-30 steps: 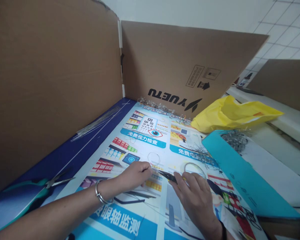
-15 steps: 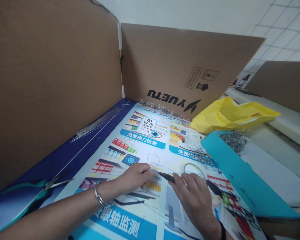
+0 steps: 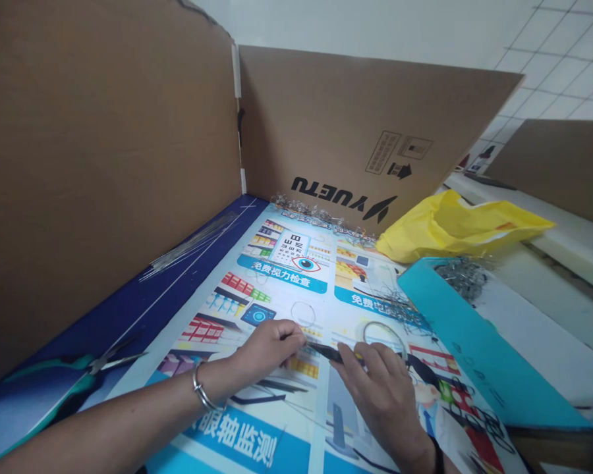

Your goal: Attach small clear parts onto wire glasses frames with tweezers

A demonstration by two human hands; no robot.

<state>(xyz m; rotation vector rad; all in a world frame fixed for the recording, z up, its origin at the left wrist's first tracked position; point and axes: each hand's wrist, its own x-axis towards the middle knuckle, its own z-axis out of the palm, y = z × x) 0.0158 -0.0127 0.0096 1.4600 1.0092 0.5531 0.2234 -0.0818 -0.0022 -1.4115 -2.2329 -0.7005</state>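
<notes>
Near the middle of the printed sheet, my left hand point(image 3: 274, 343) is closed in a pinch. What lies between its fingertips is too small to make out. My right hand point(image 3: 383, 388) grips black pointed tweezers point(image 3: 326, 352), whose tip reaches the left fingertips. Just beyond the hands, a thin wire ring point(image 3: 303, 314) lies on the sheet. A larger wire coil point(image 3: 383, 334) rests behind my right hand, partly hidden by it. Teal-handled pliers point(image 3: 91, 368) lie at the left with their jaws apart.
A bundle of straight wires point(image 3: 192, 247) lies along the left cardboard wall point(image 3: 103, 145). Tangled wire scraps line the back cardboard panel point(image 3: 336, 125). To the right are a turquoise box point(image 3: 474, 355) holding a wire tangle point(image 3: 462, 280), and a yellow bag point(image 3: 454, 227). Black loops point(image 3: 484, 421) sit at lower right.
My left hand has shifted slightly right, and the tweezers' tip in my right hand has come left, closing the small gap to the left fingertips. Everything else stays put.
</notes>
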